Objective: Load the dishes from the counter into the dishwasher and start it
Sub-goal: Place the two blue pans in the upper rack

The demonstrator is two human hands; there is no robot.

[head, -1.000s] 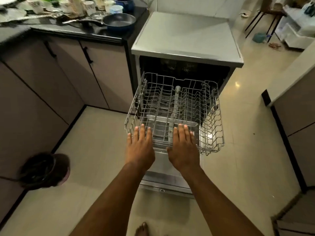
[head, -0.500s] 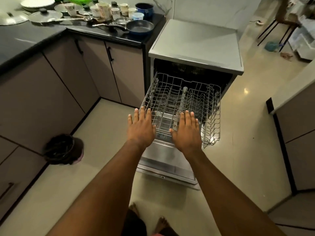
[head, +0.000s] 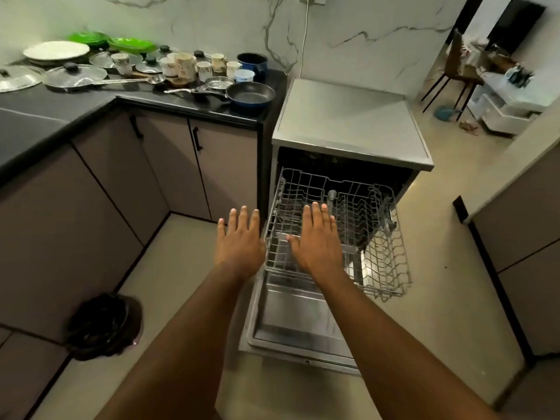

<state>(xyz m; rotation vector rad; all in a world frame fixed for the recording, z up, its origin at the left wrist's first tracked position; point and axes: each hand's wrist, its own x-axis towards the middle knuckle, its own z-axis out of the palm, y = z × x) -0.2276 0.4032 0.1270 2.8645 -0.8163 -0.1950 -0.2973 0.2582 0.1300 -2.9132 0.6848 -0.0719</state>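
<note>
"Two forearms reach in from the bottom edge. What lies nearest them?"

"A dark bin (head: 103, 325) stands on the floor by the left cupboards. The dishwasher door (head: 300, 316) is dropped flat toward the person, under the right forearm."

"And the left hand?"

"The left hand (head: 239, 244) is flat, palm down, with its fingers straight and slightly spread. It holds nothing. It hangs just beside the left edge of the wire rack (head: 378, 237), and whether it brushes the wire cannot be told."

"The right hand?"

"The right hand (head: 318, 241) is just as relaxed, with straight fingers and the thumb out to the side. It grasps nothing. It lies over the front left part of the rack, and contact with the wire cannot be told either."

"Where does the rack sit?"

"It is pulled out of the dishwasher (head: 348, 122), above the lowered door."

"And the dishes?"

"They are all on the black counter (head: 45, 116) left of the machine, well apart from both hands. A frying pan (head: 251, 93) lies nearest the dishwasher, with a blue pot (head: 253, 63) behind it. Further left are cups (head: 185, 65) and glass lids (head: 75, 75). A white plate (head: 56, 50) and green plates (head: 130, 44) sit by the wall."

"Beyond that?"

"A chair (head: 457, 71) stands at the far right."
</note>
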